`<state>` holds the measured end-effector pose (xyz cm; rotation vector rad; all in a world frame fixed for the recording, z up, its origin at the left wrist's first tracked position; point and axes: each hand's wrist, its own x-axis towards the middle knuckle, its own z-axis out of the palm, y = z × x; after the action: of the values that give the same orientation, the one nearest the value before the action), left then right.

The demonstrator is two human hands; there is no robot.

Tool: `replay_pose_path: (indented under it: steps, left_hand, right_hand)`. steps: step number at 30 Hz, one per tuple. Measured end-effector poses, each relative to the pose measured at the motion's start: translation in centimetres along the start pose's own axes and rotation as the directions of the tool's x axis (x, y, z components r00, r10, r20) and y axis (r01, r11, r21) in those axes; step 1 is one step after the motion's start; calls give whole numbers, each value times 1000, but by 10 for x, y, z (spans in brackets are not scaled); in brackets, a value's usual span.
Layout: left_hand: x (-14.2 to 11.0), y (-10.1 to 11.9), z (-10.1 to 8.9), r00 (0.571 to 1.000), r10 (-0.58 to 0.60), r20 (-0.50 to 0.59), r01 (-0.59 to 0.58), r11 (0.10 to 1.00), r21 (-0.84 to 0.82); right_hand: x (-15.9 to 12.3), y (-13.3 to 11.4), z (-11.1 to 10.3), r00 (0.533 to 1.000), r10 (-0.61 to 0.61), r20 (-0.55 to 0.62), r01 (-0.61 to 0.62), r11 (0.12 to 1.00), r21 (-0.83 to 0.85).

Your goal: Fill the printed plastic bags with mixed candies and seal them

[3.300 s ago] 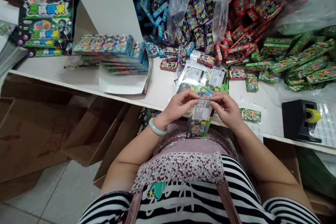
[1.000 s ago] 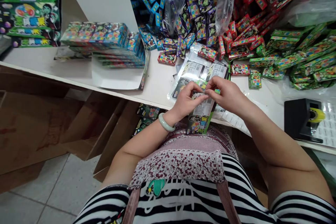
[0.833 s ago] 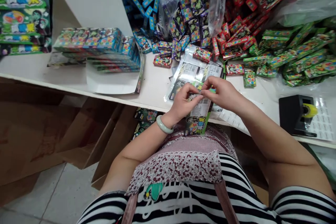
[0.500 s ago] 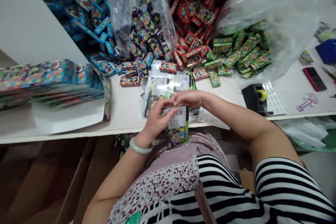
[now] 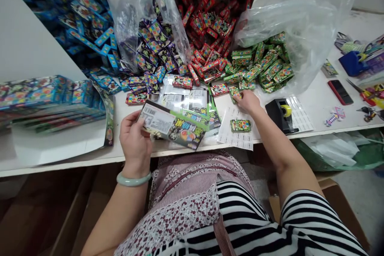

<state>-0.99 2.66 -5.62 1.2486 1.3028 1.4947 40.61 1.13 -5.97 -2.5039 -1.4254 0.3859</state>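
My left hand (image 5: 136,138) grips one end of a flat printed packet (image 5: 177,126) in black and green with a white label, held tilted above the table's front edge. My right hand (image 5: 249,102) reaches to the table, its fingertips pinched at a small green candy box (image 5: 234,94). Just below that hand, another green box (image 5: 240,125) lies flat on a white sheet of stickers (image 5: 226,138). Further flat packets (image 5: 195,100) lie under and behind the held one, with a red box (image 5: 183,82) at their top edge.
Behind are heaps of blue boxes (image 5: 103,44), purple boxes (image 5: 156,36), red boxes (image 5: 210,28) and green boxes (image 5: 276,64), partly in clear bags. A filled carton tray (image 5: 109,128) stands left. On the right are a tape dispenser (image 5: 277,116), a phone (image 5: 340,92) and scissors (image 5: 366,98).
My hands have moved apart from the packet. The left swung it left and turned it sideways; the right went over to a green box. The view has shifted slightly right.
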Motion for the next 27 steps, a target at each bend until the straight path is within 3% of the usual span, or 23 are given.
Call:
replay_pose_path:
  steps: [5, 9, 14, 17, 19, 20, 22, 24, 27]
  left_hand:
    - [-4, -6, -8, 997, -68, 26, 70, 995, -77]
    - [-5, -21, -23, 991, -113, 70, 117, 992, -52]
    - [-6, -38, -42, 984, 35, 172, -72, 974, 213]
    - [-6, -27, -43, 958, 174, 229, -269, 825, 496]
    - [-5, -13, -37, 884, 150, 442, -410, 703, 581]
    - [-5, -5, -31, 812, 87, 577, -482, 658, 579]
    - [-3, 8, -18, 619, -74, 782, -608, 584, 537]
    - [1, 17, -4, 462, -206, 862, -688, 530, 496]
    - [6, 22, 11, 339, -309, 888, -739, 497, 455]
  right_hand:
    - [8, 5, 11, 999, 49, 16, -51, 985, 164]
    - [8, 21, 12, 999, 21, -33, -9, 950, 312]
    - [13, 31, -6, 998, -45, -47, 60, 925, 374]
    - [15, 30, -15, 974, -181, -134, 212, 936, 280]
    - [11, 26, -13, 946, -256, -196, 287, 946, 149]
    - [7, 23, -10, 945, -257, -200, 279, 957, 85]
    - [-4, 16, -2, 971, -183, -153, 183, 983, -14]
    - [-15, 6, 7, 992, -87, -96, 77, 992, -100]
    - [-21, -9, 14, 997, -10, -80, -5, 984, -179]
